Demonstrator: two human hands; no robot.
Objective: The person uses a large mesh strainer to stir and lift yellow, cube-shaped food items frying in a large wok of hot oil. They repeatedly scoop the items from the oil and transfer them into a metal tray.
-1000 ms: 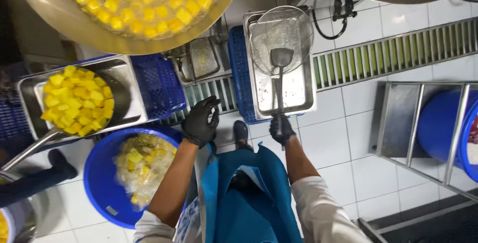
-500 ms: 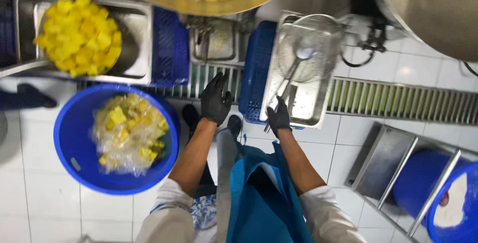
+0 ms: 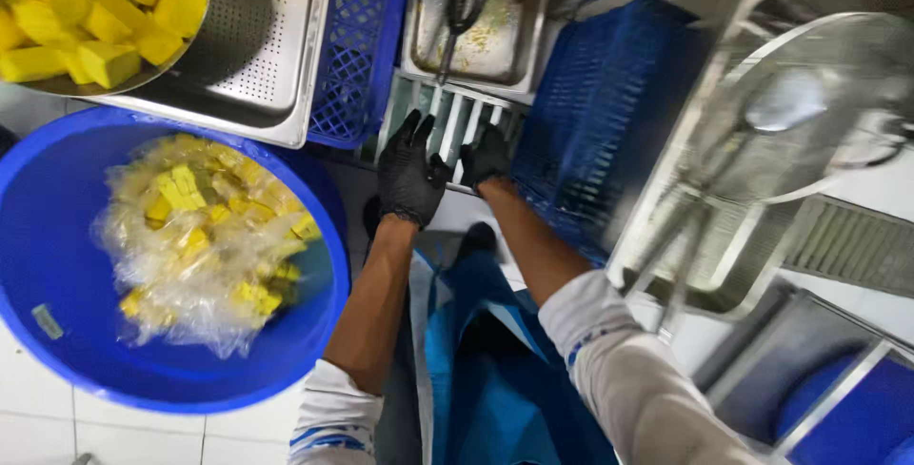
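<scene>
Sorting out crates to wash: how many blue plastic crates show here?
2: one blue crate beside the perforated steel pan, one larger blue crate by the right hand. Others may lie out of frame.

Clear plastic bag (image 3: 195, 237): crumpled, see-through, holding yellow chunks, lying inside blue tub (image 3: 57, 332), left of frame, spread over most of tub's floor toward its right side. Small label (image 3: 48, 321): pale grey-white rectangle, tilted, stuck on tub's inner wall, lower left, just beside bag's edge, apart from it. Its marks too small to tell. No signs, no screens in view.
</scene>
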